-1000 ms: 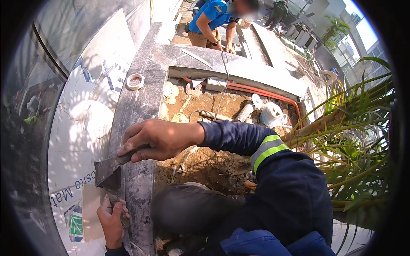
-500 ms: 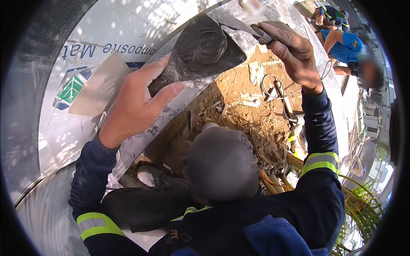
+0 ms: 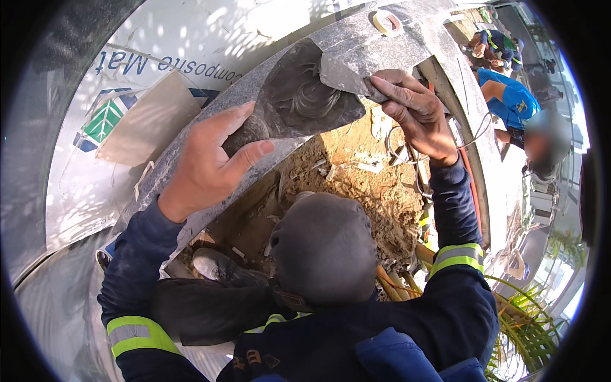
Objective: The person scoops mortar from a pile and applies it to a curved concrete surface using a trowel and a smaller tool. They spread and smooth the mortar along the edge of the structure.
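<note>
Holding with left hand [image 3: 207, 159]: thumb and fingers straddle the rounded handle [image 3: 247, 132] of the trowel [image 3: 351, 113]; can't tell how much palm is on it.
Trowel position: between your hands, above the inner edge of the stone ledge [image 3: 375, 51].
Trowel handling: blade looks stiff, probably front-heavy with that load. Take the handle close to the blade, keep it level.
Dark paste [image 3: 312, 99]: swirled heap on the blade; looks soft and sticky, likely to slump if you tilt.
Right hand [image 3: 420, 118]: pinching the scraper [image 3: 340, 75] at its grip end, thumb against fingers.
Scraper handling: thin flat blade over the paste's edge; likely light, maybe springy. Hold the grip end; your dusty fingers could slip.
Lap: rounded grey shape [image 3: 324, 248], probably a knee, blocks part of the dug earth [image 3: 356, 184].
Blade underside: out of sight, so ledge contact can't be told. Scraper grip mostly covered by your fingers.
Far side: person in blue [image 3: 509, 95] is small and bent by the lens; their hands are hard to make out.
</note>
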